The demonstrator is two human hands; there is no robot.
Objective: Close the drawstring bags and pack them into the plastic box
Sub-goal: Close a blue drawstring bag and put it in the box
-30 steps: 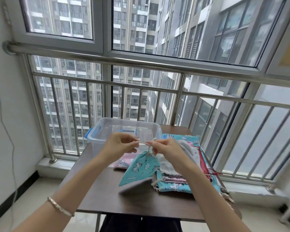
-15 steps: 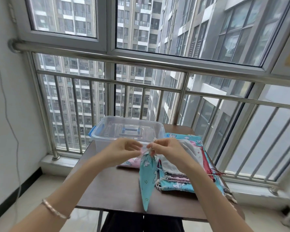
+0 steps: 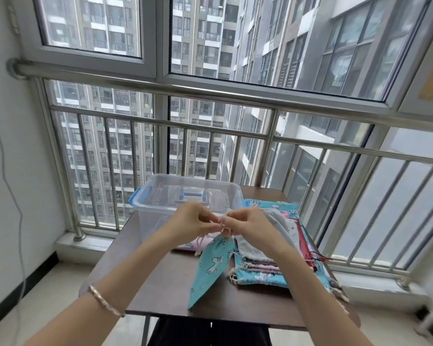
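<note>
The teal bag (image 3: 210, 265), spread flat a second ago, now hangs gathered in front of the plastic box (image 3: 155, 221). The fingers of the left hand (image 3: 188, 221) and right hand (image 3: 248, 226) pinch its cord (image 3: 227, 211). It looks nearly closed. More bags (image 3: 265, 278) wait to the right of the box.

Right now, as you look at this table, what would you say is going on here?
A person is closing a turquoise unicorn-print drawstring bag: the left grip and right grip pinch it at the neck, and it hangs over the brown table. The clear plastic box stands behind the hands. A stack of other drawstring bags lies on the right, and a pink bag lies in front of the box.
</note>
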